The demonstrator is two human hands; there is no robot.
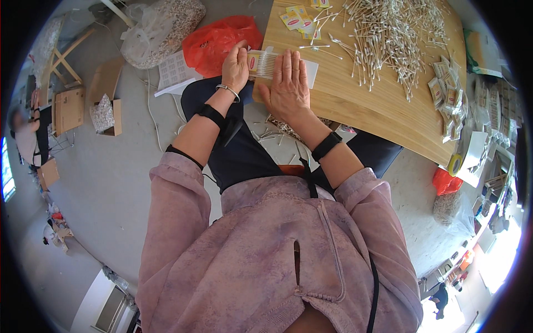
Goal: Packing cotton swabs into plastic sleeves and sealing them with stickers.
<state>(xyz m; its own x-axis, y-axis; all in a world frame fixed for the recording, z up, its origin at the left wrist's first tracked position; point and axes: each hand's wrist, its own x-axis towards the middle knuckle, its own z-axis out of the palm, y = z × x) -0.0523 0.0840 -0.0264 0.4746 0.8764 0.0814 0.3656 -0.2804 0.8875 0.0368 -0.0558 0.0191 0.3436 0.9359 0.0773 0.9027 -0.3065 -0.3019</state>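
At the table's near left corner lies a small clear packet of cotton swabs (pixel 266 65) with a yellow and white card at its left end. My left hand (pixel 235 69) is closed round that left end, its fingers partly hidden. My right hand (pixel 288 83) rests flat over the other end, fingers stretched out and lying close together. Beneath and beside the right fingers a white card or flap (pixel 312 74) sticks out to the right. The right hand covers part of the packet.
A large heap of loose cotton swabs (pixel 397 39) covers the far table (pixel 377 114). Yellow and white cards (pixel 294 20) lie at its far left, filled packets (pixel 447 91) at its right edge. A red plastic bag (pixel 216 44) stands left of the table. Another person (pixel 28 133) is at far left.
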